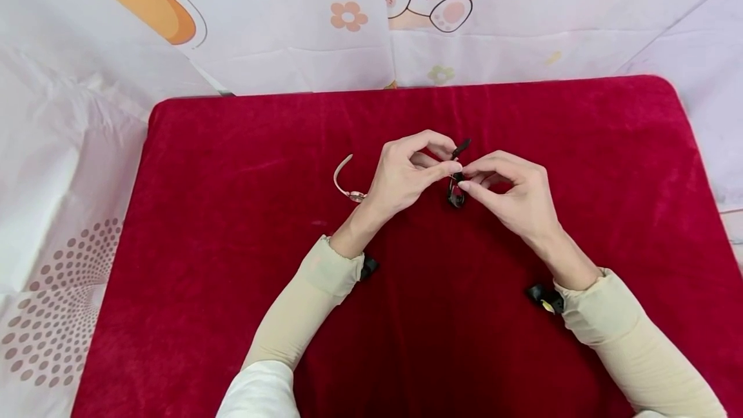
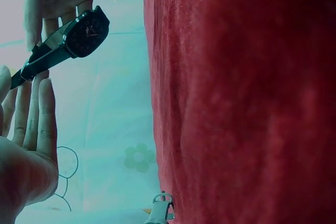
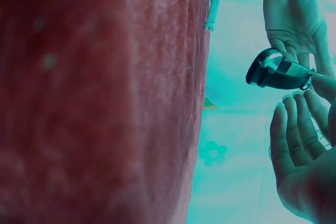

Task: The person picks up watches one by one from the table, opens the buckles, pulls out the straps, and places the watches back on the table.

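Note:
A black wristwatch (image 1: 455, 199) hangs between the two hands above the table, its dark dial facing outward in the left wrist view. Its strap (image 2: 47, 62) is bent into a loop, with a buckle near the fingers. The left hand (image 1: 406, 169) pinches the strap between thumb and fingers, and a dark strap end sticks up beyond it. From the other side, the right hand (image 1: 513, 192) pinches the strap close to the left fingertips. Fingers partly hide the buckle. A second watch (image 1: 356, 197), with a pale strap, lies on the cloth beside the left wrist.
A red velvet cloth (image 1: 232, 211) covers the table. White patterned curtains (image 1: 290, 63) hang behind its far edge and along the left side. Dark camera mounts (image 1: 545, 300) sit at both wrists.

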Tool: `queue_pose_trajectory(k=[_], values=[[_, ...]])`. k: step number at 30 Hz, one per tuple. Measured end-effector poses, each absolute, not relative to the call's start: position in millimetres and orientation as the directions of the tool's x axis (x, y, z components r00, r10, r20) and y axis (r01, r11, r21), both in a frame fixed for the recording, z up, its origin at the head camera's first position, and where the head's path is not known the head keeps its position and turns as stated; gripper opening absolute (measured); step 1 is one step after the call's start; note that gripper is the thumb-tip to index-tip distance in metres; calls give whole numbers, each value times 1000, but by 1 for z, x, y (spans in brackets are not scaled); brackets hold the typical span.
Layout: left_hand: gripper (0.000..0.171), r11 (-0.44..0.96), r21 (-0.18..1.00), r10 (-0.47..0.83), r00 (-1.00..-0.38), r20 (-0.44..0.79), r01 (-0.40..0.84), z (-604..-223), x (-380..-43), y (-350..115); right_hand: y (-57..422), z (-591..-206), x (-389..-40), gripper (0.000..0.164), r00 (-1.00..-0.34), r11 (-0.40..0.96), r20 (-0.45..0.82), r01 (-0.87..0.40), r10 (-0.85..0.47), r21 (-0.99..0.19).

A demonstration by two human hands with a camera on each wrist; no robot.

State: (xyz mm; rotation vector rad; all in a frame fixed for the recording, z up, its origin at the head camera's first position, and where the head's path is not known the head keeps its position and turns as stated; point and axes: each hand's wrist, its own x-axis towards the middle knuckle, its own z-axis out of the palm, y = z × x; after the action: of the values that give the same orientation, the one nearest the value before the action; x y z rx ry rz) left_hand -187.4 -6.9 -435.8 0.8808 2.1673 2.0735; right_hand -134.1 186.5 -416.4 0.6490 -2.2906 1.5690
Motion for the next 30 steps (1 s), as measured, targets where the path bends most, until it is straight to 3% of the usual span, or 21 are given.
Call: queue_pose_trajectory(k=[10, 30], values=[[22, -15, 922, 394, -845, 361, 387, -437, -187, -6, 184, -416, -134, 18, -878, 245, 437, -476, -197, -845], [21, 11, 962, 416, -877, 242, 271, -436, -186, -4, 183, -419, -135, 15, -907, 223, 381, -414, -177, -882]])
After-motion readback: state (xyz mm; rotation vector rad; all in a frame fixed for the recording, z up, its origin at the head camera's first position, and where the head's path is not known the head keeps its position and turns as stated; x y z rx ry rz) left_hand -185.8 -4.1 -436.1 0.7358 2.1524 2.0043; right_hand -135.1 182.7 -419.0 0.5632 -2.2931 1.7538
